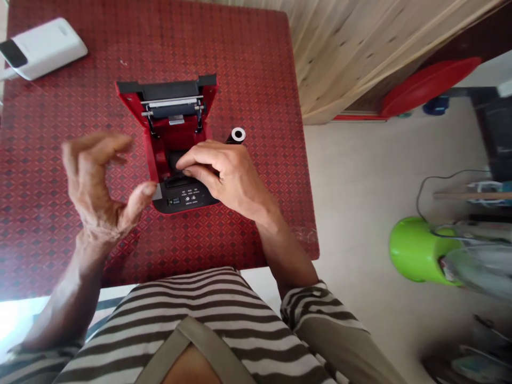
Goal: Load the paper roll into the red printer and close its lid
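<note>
A red and black printer (182, 205), apparently for labels or receipts, stands on the table with its lid (176, 89) raised. My right hand (228, 173) reaches over its front right side, thumb and fingers pinched together at the edge of the inner compartment. Whatever lies between those fingertips is hidden. To the left of the printer, my left hand (100, 186) is held up with fingers curved and apart, slightly blurred. Its thumb tip is near a pale patch (157, 192) at the printer's front left corner. Behind my right hand lies a dark roll with a white ring-shaped end (238, 134).
A white device with a dark end (52, 48), perhaps a power bank, lies at the table's far left. The red patterned table (256, 64) ends at the right above a pale floor. A green bucket-like container (416, 250) and a cable (422, 186) are over there.
</note>
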`<act>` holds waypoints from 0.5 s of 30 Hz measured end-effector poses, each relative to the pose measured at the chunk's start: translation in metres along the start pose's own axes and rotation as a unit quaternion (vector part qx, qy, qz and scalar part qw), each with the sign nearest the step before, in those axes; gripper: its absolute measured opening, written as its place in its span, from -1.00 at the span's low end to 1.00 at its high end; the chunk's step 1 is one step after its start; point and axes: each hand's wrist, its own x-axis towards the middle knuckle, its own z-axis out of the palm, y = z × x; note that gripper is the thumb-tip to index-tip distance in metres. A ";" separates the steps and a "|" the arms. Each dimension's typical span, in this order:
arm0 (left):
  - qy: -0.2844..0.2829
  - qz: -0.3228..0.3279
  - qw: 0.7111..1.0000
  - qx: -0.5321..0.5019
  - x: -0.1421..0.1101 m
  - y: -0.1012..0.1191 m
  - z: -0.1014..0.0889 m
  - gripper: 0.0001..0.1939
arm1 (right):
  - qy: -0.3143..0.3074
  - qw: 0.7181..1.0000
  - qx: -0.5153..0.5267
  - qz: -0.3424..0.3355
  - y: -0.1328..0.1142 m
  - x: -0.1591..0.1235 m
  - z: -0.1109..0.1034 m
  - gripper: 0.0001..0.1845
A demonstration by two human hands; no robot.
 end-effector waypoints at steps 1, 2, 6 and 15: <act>0.023 0.005 1.000 0.018 0.011 -0.002 0.003 -0.22 | 0.035 0.999 -0.012 -0.006 0.001 -0.006 0.003 -0.77; 0.030 0.001 0.999 0.035 0.022 -0.004 0.007 -0.19 | 0.065 0.997 -0.024 -0.012 0.001 -0.012 0.007 -0.77; -0.061 -0.028 0.998 0.007 0.056 -0.020 0.018 -0.05 | 0.140 0.987 -0.059 -0.061 -0.004 -0.033 0.022 -0.76; -0.126 -0.008 0.992 -0.008 0.047 -0.006 -0.003 -0.28 | 0.196 0.959 -0.168 -0.121 -0.021 -0.057 0.035 -0.69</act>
